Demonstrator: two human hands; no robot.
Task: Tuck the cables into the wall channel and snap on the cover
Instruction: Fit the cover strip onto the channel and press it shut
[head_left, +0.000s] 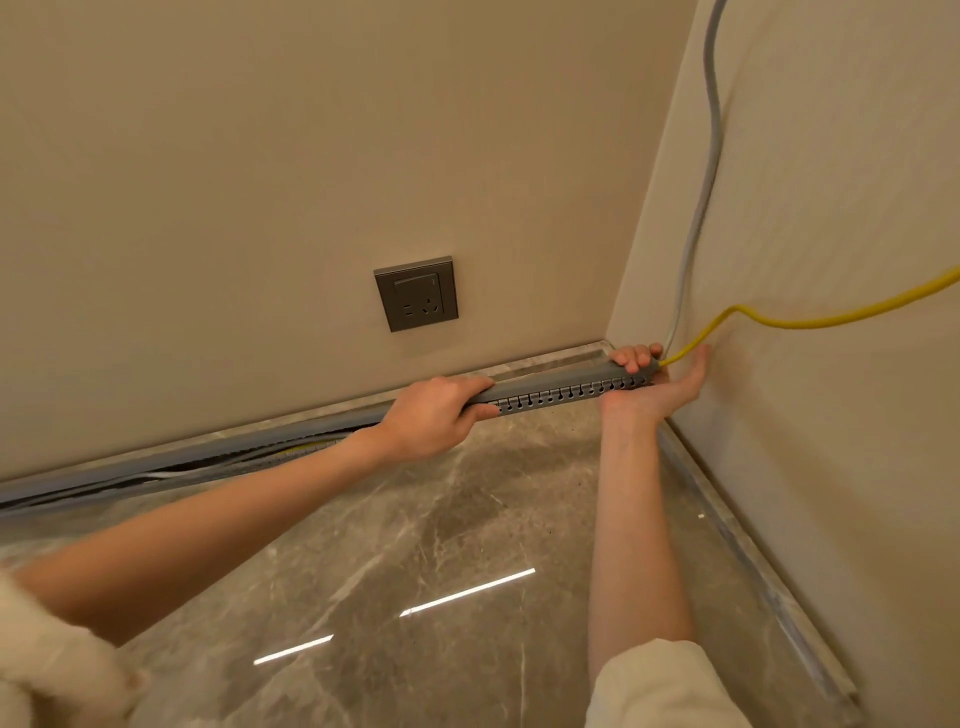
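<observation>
Both grips clasp the slotted channel (561, 387); left hand (431, 415) mid-length, right hand (644, 382) at its corner end.

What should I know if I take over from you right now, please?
Left hand: gripping the grey channel mid-length.
Right hand: palm up, cupping its end in the corner.
Yellow cable and grey cable come down the right wall and enter at that end.
Done: this stretch looks closed.
Left: further left, by the skirting, cables still show in an open gap; tuck them and snap the cover on.
</observation>
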